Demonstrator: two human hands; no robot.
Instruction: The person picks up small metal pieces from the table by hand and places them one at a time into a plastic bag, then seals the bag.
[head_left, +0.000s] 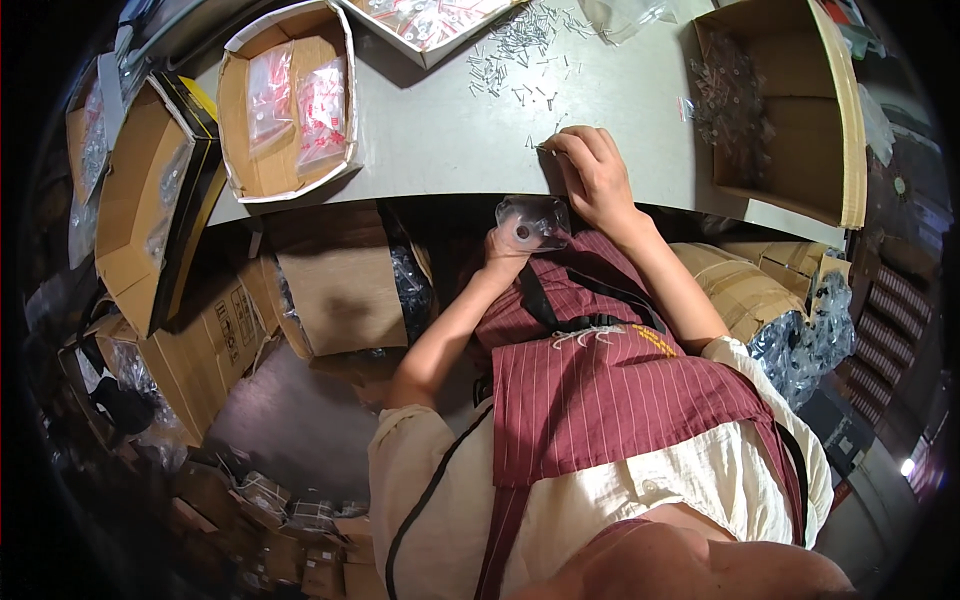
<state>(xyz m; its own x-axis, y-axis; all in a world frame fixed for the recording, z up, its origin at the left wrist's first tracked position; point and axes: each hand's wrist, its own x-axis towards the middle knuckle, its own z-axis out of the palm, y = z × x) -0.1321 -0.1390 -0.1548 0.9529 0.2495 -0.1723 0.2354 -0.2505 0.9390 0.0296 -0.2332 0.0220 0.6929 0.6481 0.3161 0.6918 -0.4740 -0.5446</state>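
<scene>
Just in front of the table edge, my left hand (505, 256) grips a small clear plastic bag (536, 212). A round part with a dark centre shows through its plastic. My right hand (598, 186) rests at the near edge of the grey table (430, 140), fingers bent and fingertips drawn together low over the surface. A few small screws (532, 142) lie beside those fingertips; what the fingers pinch is too small to make out. Farther back spreads a loose pile of screws (525, 42).
At the left of the table stands a cardboard tray (235, 135) with bagged parts. A white-rimmed box (428, 58) of small bags sits at the back. An open carton (805, 130) of small bags lies at right. Cartons (340, 285) crowd below the table.
</scene>
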